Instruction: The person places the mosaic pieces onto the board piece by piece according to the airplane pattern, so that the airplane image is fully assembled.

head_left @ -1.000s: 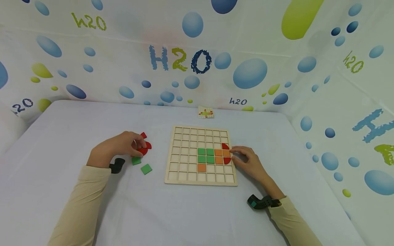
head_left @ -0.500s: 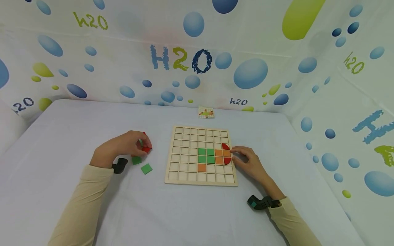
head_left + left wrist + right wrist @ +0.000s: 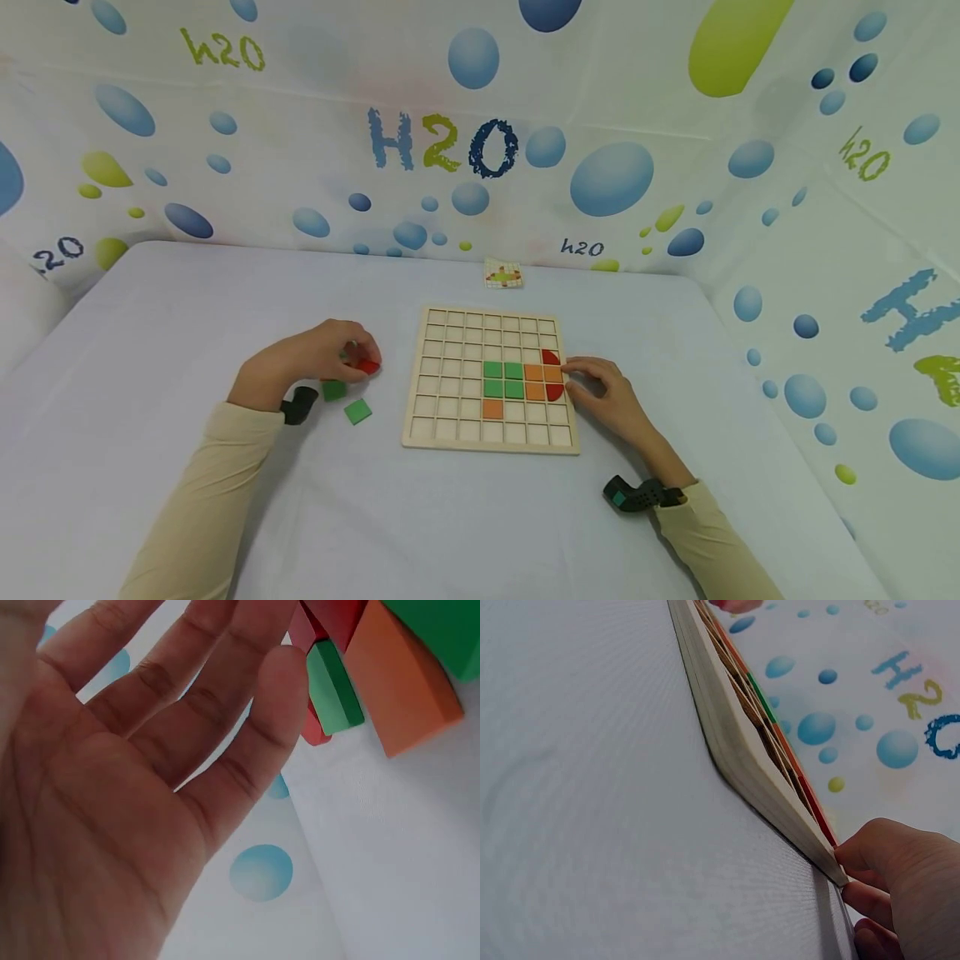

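In the head view my left hand (image 3: 326,350) pinches a red tile (image 3: 367,367) between thumb and fingertips, just left of the board. Part of that tile is hidden by the fingers. Green tiles, one of them at the near side (image 3: 357,412), lie on the cloth below this hand. In the left wrist view an orange block (image 3: 401,682) and a small green block (image 3: 334,686) show past the fingers. My right hand (image 3: 611,400) holds the right edge of the wooden grid board (image 3: 491,446) between thumb and fingers.
Green squares (image 3: 492,388), orange squares (image 3: 534,390) and red rounded tiles (image 3: 553,392) sit in the board's cells. A small pattern card (image 3: 502,273) lies behind the board. White cloth (image 3: 405,517) covers the table; printed curtains (image 3: 300,125) stand around it.
My left hand has moved right, toward the board, with the red tile at its fingertips. My right hand and the board have stayed in place.
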Demonstrator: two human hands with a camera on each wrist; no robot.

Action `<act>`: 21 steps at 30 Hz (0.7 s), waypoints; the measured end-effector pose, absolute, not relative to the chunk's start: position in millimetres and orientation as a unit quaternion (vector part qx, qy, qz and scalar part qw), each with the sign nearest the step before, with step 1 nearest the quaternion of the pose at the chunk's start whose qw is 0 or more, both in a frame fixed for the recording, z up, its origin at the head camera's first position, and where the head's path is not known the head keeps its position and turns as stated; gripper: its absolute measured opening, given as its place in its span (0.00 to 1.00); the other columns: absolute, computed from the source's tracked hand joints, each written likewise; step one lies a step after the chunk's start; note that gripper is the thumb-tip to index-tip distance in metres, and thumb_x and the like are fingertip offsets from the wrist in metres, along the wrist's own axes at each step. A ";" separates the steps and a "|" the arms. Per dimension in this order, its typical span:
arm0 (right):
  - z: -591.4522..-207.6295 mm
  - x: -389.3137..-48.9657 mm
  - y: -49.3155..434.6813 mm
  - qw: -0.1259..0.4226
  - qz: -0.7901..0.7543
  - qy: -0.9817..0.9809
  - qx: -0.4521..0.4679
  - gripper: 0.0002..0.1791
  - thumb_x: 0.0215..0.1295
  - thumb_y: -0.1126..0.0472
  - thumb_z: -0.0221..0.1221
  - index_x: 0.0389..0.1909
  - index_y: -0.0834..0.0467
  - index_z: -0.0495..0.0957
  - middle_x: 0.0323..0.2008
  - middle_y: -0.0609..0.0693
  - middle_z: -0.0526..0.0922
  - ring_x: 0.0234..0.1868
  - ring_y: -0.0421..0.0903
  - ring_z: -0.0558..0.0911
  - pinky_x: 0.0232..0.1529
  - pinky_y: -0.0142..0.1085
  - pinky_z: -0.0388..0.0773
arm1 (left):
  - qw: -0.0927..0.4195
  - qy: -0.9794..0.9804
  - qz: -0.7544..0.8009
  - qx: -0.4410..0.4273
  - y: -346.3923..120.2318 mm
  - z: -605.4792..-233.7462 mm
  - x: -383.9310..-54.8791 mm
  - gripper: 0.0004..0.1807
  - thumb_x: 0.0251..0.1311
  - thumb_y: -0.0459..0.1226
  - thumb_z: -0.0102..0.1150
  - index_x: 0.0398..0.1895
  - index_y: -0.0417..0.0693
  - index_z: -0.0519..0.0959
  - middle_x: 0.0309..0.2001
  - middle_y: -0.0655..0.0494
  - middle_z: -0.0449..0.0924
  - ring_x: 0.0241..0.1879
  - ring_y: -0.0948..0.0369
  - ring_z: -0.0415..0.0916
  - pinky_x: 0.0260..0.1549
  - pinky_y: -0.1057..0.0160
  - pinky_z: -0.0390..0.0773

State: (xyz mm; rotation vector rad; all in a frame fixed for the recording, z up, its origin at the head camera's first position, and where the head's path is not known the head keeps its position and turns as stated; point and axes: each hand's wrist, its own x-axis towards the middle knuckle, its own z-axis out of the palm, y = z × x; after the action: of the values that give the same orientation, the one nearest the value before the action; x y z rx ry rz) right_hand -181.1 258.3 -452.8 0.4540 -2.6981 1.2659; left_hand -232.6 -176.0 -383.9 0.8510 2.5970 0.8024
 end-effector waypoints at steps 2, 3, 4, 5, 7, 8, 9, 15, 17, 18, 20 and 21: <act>-450.0 -179.6 256.0 0.063 0.420 -0.893 0.148 0.16 0.66 0.67 0.60 0.54 0.63 0.79 0.60 0.62 0.75 0.66 0.60 0.65 0.64 0.56 0.61 | 0.143 0.901 0.275 0.304 -174.3 -384.1 -232.7 0.09 0.53 0.28 0.66 0.39 0.41 0.82 0.39 0.52 0.79 0.40 0.56 0.75 0.43 0.55 0.78; -445.4 -176.9 253.4 0.062 0.419 -0.894 0.149 0.16 0.66 0.68 0.60 0.53 0.65 0.78 0.60 0.63 0.75 0.65 0.61 0.65 0.63 0.57 0.61 | 0.143 0.901 0.273 0.307 -173.5 -384.1 -232.8 0.09 0.53 0.28 0.66 0.39 0.41 0.82 0.39 0.52 0.79 0.39 0.56 0.74 0.43 0.55 0.78; -440.9 -174.4 250.8 0.061 0.419 -0.893 0.149 0.16 0.66 0.69 0.59 0.53 0.66 0.78 0.59 0.64 0.75 0.65 0.62 0.65 0.63 0.58 0.61 | 0.142 0.901 0.271 0.309 -172.5 -383.8 -232.5 0.09 0.53 0.28 0.66 0.39 0.41 0.82 0.39 0.52 0.79 0.39 0.56 0.74 0.43 0.56 0.78; -435.6 -171.4 248.1 0.059 0.420 -0.893 0.149 0.16 0.65 0.70 0.59 0.53 0.68 0.78 0.59 0.66 0.74 0.65 0.63 0.65 0.63 0.58 0.61 | 0.142 0.900 0.270 0.310 -171.5 -383.3 -232.1 0.09 0.53 0.28 0.66 0.39 0.41 0.82 0.39 0.52 0.78 0.39 0.56 0.74 0.42 0.57 0.78; -424.9 -165.2 242.7 0.056 0.420 -0.893 0.150 0.15 0.65 0.71 0.58 0.53 0.70 0.77 0.59 0.67 0.74 0.65 0.64 0.65 0.63 0.58 0.61 | 0.142 0.901 0.267 0.312 -169.3 -382.0 -231.0 0.10 0.53 0.28 0.66 0.39 0.42 0.82 0.38 0.53 0.78 0.39 0.56 0.73 0.41 0.58 0.78; -420.5 -162.6 240.8 0.055 0.420 -0.893 0.150 0.15 0.65 0.71 0.58 0.53 0.70 0.77 0.59 0.67 0.74 0.65 0.65 0.65 0.63 0.58 0.61 | 0.143 0.901 0.266 0.312 -168.0 -381.2 -230.4 0.10 0.53 0.28 0.66 0.39 0.42 0.82 0.38 0.53 0.78 0.39 0.56 0.73 0.40 0.59 0.77; -417.2 -160.8 239.4 0.053 0.420 -0.893 0.151 0.15 0.65 0.71 0.58 0.53 0.70 0.77 0.59 0.67 0.74 0.65 0.64 0.65 0.63 0.58 0.62 | 0.144 0.901 0.265 0.311 -166.8 -380.4 -229.7 0.10 0.53 0.28 0.66 0.39 0.42 0.82 0.38 0.53 0.78 0.39 0.56 0.73 0.39 0.60 0.77; -415.0 -159.5 238.9 0.052 0.425 -0.891 0.149 0.15 0.66 0.70 0.59 0.53 0.69 0.77 0.59 0.67 0.74 0.65 0.64 0.65 0.64 0.58 0.61 | 0.150 0.892 0.269 0.330 -159.7 -377.6 -227.8 0.09 0.53 0.28 0.66 0.39 0.41 0.82 0.38 0.53 0.78 0.37 0.57 0.75 0.36 0.63 0.77; -414.3 -159.0 238.6 0.053 0.424 -0.891 0.150 0.15 0.66 0.70 0.59 0.53 0.69 0.77 0.59 0.67 0.74 0.65 0.64 0.65 0.63 0.58 0.61 | 0.150 0.889 0.270 0.339 -157.9 -378.1 -227.7 0.09 0.53 0.28 0.65 0.38 0.42 0.82 0.38 0.54 0.78 0.37 0.58 0.76 0.36 0.63 0.77; -414.3 -158.9 238.6 0.053 0.424 -0.892 0.149 0.15 0.66 0.70 0.59 0.53 0.69 0.77 0.59 0.67 0.74 0.65 0.64 0.65 0.63 0.58 0.61 | 0.150 0.887 0.272 0.343 -157.0 -378.4 -227.5 0.09 0.53 0.28 0.65 0.38 0.42 0.82 0.38 0.54 0.78 0.37 0.58 0.76 0.36 0.63 0.77; -414.4 -159.1 238.6 0.054 0.423 -0.892 0.149 0.15 0.66 0.70 0.58 0.53 0.70 0.77 0.59 0.67 0.74 0.64 0.64 0.65 0.63 0.58 0.62 | 0.149 0.884 0.272 0.349 -155.3 -379.0 -226.9 0.09 0.53 0.28 0.66 0.38 0.42 0.82 0.38 0.54 0.79 0.37 0.59 0.77 0.38 0.61 0.78; -414.7 -159.3 238.7 0.054 0.423 -0.892 0.148 0.15 0.65 0.70 0.58 0.52 0.70 0.77 0.59 0.67 0.74 0.64 0.64 0.65 0.63 0.58 0.62 | 0.147 0.883 0.272 0.353 -154.2 -379.1 -226.5 0.08 0.53 0.29 0.66 0.38 0.42 0.82 0.38 0.54 0.79 0.37 0.59 0.77 0.39 0.60 0.78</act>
State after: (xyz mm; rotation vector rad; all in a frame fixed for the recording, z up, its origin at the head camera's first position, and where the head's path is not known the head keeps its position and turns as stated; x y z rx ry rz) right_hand -159.3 238.7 -414.7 0.4505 -2.7113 1.2858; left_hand -226.5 -154.2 -379.1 1.0156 2.5400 0.7839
